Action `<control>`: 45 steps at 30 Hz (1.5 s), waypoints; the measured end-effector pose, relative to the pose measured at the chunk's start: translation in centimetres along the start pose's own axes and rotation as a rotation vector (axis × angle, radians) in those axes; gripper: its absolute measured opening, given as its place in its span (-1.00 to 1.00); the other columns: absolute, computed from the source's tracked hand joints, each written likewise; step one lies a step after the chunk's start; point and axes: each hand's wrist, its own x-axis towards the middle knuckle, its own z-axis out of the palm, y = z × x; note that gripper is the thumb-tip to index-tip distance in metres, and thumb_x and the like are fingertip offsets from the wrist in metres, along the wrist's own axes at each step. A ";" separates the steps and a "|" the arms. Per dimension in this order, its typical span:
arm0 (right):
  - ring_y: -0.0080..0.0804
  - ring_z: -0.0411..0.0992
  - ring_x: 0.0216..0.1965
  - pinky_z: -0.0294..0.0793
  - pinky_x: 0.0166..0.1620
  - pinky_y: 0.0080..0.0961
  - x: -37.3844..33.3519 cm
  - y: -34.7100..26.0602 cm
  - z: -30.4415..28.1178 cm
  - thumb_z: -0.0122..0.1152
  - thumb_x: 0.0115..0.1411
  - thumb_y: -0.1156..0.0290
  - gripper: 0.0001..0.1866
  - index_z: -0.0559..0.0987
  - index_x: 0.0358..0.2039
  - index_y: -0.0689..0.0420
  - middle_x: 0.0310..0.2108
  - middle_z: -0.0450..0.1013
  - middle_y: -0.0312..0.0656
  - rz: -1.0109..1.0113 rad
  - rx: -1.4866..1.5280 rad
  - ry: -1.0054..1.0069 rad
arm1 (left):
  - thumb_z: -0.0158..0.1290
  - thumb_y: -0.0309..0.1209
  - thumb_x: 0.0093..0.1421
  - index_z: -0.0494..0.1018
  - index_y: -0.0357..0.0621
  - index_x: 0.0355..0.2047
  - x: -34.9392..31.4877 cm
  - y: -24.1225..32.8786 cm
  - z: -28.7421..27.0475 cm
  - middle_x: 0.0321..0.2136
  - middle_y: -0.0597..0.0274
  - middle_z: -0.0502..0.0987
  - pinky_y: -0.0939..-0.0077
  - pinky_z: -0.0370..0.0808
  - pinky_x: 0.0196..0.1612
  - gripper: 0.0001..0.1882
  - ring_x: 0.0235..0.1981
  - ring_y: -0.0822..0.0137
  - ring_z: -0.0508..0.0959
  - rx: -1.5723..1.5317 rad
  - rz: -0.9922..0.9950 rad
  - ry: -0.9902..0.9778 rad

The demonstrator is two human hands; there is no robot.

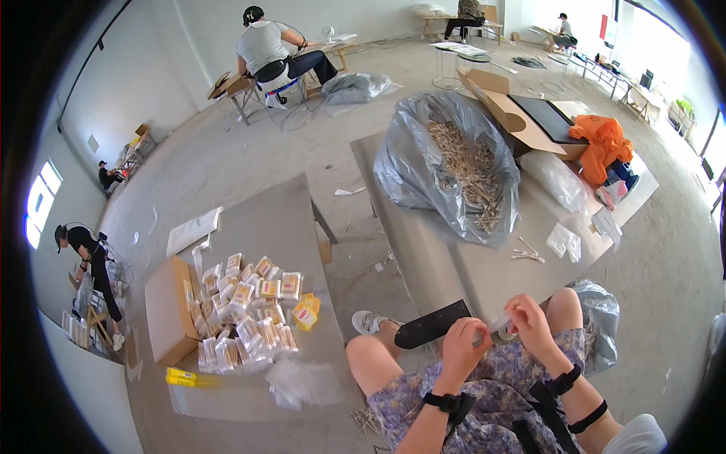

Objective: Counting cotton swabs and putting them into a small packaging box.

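Note:
My left hand (pixel 464 348) and my right hand (pixel 527 321) are close together over my lap, fingers pinched. Between them shows a small piece of clear plastic (pixel 502 328), with each hand seeming to grip an edge; its exact shape is too faint to tell. Just beyond my left hand is a long black flat object (pixel 432 324); whether the hand touches it I cannot tell. On the table ahead lie a few loose cotton swabs (pixel 528 251) and small clear bags (pixel 563 242). Behind them, a big grey plastic bag (pixel 412 163) stands open, full of loose cotton swabs (pixel 465 170).
On the left table (pixel 302 219), many packed swab packets (pixel 246 303) spill from a cardboard box (pixel 168 314), near yellow packs (pixel 181 377) and clear bags (pixel 302 382). An open carton (pixel 499 102) and orange cloth (pixel 601 144) occupy the far right. Other people sit or stand farther off.

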 end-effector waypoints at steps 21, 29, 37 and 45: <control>-0.39 0.59 -0.19 0.64 -0.16 -0.46 -0.3 2.9 2.7 0.17 0.32 0.54 -0.89 0.56 -0.18 0.30 -0.16 0.56 -0.11 0.258 0.556 -0.024 | 0.18 -0.55 0.21 0.59 -0.21 -0.20 -0.4 -0.4 0.3 -0.25 0.25 0.58 0.56 0.46 -0.13 -0.86 -0.20 0.39 0.56 -0.388 -0.282 0.088; -0.41 0.60 -0.28 0.62 -0.15 -0.52 0.2 3.8 2.4 0.19 0.28 0.59 -0.88 0.62 -0.23 0.36 -0.19 0.59 -0.10 0.309 0.477 0.058 | 0.23 -0.57 0.15 0.65 -0.21 -0.31 -0.2 -0.3 0.4 -0.31 0.27 0.61 0.53 0.48 -0.16 -0.91 -0.25 0.39 0.56 -0.342 -0.279 0.128; -0.50 0.56 -0.40 0.54 -0.27 -0.60 0.2 5.2 1.8 0.19 0.27 0.55 -0.83 0.64 -0.18 0.36 -0.36 0.61 -0.17 0.312 0.501 0.125 | 0.27 -0.53 0.12 0.67 -0.17 -0.34 -0.1 -0.8 1.5 -0.39 0.24 0.59 0.46 0.49 -0.23 -0.92 -0.29 0.31 0.55 -0.231 -0.210 0.198; -0.55 0.55 -0.32 0.51 -0.24 -0.63 0.0 3.9 1.9 0.19 0.29 0.49 -0.80 0.61 -0.11 0.25 -0.13 0.58 -0.20 0.373 0.482 0.031 | 0.25 -0.49 0.16 0.67 -0.16 -0.35 -0.7 -0.4 -0.5 -0.39 0.32 0.58 0.49 0.49 -0.22 -0.94 -0.29 0.38 0.53 -0.188 -0.333 0.159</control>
